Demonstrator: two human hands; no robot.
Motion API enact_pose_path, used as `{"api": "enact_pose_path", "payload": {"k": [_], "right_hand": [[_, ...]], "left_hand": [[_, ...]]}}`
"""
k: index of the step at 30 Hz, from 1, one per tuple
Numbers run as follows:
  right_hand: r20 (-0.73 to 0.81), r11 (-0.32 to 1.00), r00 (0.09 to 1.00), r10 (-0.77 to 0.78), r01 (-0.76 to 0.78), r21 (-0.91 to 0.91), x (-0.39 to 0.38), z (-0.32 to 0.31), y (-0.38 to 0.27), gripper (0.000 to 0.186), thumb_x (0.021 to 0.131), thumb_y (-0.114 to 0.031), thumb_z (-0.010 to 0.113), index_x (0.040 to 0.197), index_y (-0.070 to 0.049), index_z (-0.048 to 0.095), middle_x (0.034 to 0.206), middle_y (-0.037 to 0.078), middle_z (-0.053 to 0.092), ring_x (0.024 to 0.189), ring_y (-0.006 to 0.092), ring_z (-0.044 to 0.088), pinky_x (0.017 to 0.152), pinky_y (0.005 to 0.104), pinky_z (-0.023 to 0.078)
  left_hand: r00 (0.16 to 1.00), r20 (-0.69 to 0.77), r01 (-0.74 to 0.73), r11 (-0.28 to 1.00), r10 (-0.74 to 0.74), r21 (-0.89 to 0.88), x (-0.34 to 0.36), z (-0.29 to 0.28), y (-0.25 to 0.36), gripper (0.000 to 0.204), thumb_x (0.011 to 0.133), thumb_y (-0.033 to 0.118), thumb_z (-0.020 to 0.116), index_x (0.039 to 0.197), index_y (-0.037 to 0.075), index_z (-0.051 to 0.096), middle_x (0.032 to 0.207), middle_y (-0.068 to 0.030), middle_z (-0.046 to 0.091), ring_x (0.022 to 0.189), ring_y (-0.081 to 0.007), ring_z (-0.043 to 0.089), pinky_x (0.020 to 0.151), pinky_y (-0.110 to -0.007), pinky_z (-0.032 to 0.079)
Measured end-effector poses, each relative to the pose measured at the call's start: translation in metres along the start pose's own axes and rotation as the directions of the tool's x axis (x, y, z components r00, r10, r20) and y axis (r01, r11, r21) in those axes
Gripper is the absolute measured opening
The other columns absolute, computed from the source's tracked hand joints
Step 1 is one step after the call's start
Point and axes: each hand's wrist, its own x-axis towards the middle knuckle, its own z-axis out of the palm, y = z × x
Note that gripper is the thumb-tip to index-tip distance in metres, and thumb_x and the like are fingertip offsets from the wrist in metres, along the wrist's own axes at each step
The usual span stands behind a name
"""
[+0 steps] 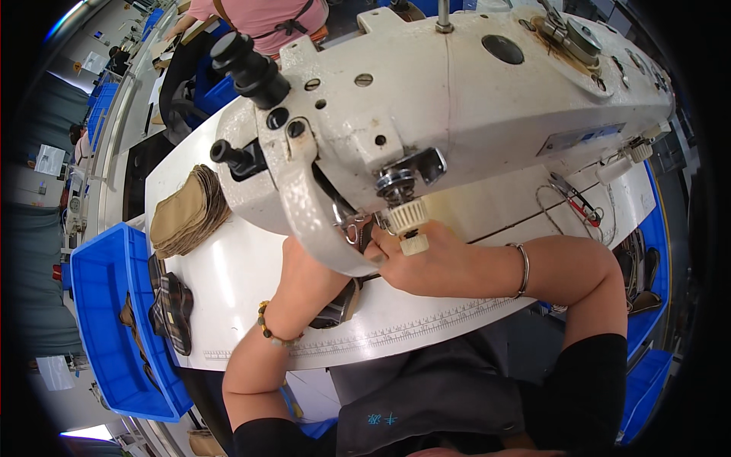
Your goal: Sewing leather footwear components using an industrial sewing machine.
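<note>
A white industrial sewing machine [472, 99] stands before me, its head over my hands. Under its curved white guard lies a dark fabric piece with a tan edge [339, 308], partly hidden by my left hand. My left hand [311, 270] rests over this piece, its fingers mostly hidden behind the guard. From the right, my right hand [426, 260] reaches close to the needle area. Its fingers are bent and pressed together on a dark part of the fabric piece, just below the metal presser parts [354, 227].
Left on the white table are a stack of tan pieces [179, 217] and plaid fabric pieces [175, 308]. A blue bin [106, 305] adjoins the table's left edge. Red-handled snips [585, 209] lie at the right. A person in pink [274, 19] works beyond the machine.
</note>
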Motion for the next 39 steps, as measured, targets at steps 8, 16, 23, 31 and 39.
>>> {"api": "enact_pose_path", "payload": {"k": [8, 16, 23, 31, 39], "right_hand": [[-0.020, 0.999, 0.999, 0.033, -0.034, -0.023, 0.004, -0.003, 0.002, 0.013, 0.066, -0.010, 0.066, 0.076, -0.002, 0.062, 0.058, 0.008, 0.057, 0.048, 0.0219, 0.061, 0.041, 0.0353, 0.046], [-0.002, 0.996, 1.000, -0.012, 0.012, 0.092, 0.000, -0.010, -0.005, 0.011, 0.071, -0.010, 0.064, 0.076, -0.001, 0.061, 0.060, 0.007, 0.058, 0.050, 0.0218, 0.062, 0.042, 0.0347, 0.047], [0.077, 0.991, 0.996, -0.037, 0.026, 0.132, 0.001, -0.012, -0.005, 0.008, 0.069, -0.012, 0.063, 0.070, -0.005, 0.061, 0.059, 0.004, 0.058, 0.050, 0.0188, 0.062, 0.042, 0.0327, 0.047], [0.069, 0.993, 0.998, -0.016, 0.008, 0.116, 0.002, -0.015, -0.005, 0.008, 0.066, -0.013, 0.065, 0.067, -0.006, 0.061, 0.056, 0.004, 0.058, 0.049, 0.0183, 0.062, 0.043, 0.0321, 0.048], [0.068, 0.998, 0.997, -0.026, 0.022, 0.058, 0.000, -0.014, -0.003, 0.009, 0.065, -0.013, 0.067, 0.068, -0.005, 0.065, 0.059, 0.005, 0.061, 0.053, 0.0210, 0.065, 0.044, 0.0342, 0.048]], "left_hand": [[0.999, -0.051, 0.014, 0.997, -0.018, -0.074, 0.004, -0.002, 0.006, 0.006, 0.078, 0.001, 0.070, 0.074, 0.001, 0.066, 0.067, -0.0162, 0.061, 0.063, -0.0358, 0.060, 0.056, -0.040, 0.047], [0.991, -0.131, -0.031, 0.989, 0.011, -0.148, 0.002, 0.008, -0.009, 0.004, 0.075, 0.001, 0.072, 0.077, 0.000, 0.068, 0.064, -0.0160, 0.060, 0.058, -0.0298, 0.058, 0.054, -0.037, 0.045], [0.998, -0.056, 0.011, 1.000, -0.012, -0.028, 0.000, -0.002, 0.006, 0.005, 0.078, 0.007, 0.074, 0.079, 0.004, 0.070, 0.069, -0.0112, 0.064, 0.057, -0.0272, 0.061, 0.052, -0.034, 0.047], [0.994, -0.105, -0.013, 0.992, 0.026, 0.122, 0.000, 0.001, 0.015, 0.007, 0.077, 0.013, 0.076, 0.079, 0.009, 0.071, 0.070, -0.0079, 0.067, 0.057, -0.0281, 0.063, 0.049, -0.037, 0.049], [0.993, -0.084, -0.061, 0.972, 0.081, 0.225, -0.003, -0.011, 0.015, 0.007, 0.075, 0.015, 0.076, 0.077, 0.010, 0.073, 0.072, -0.0056, 0.066, 0.059, -0.0254, 0.061, 0.057, -0.036, 0.049]]}}
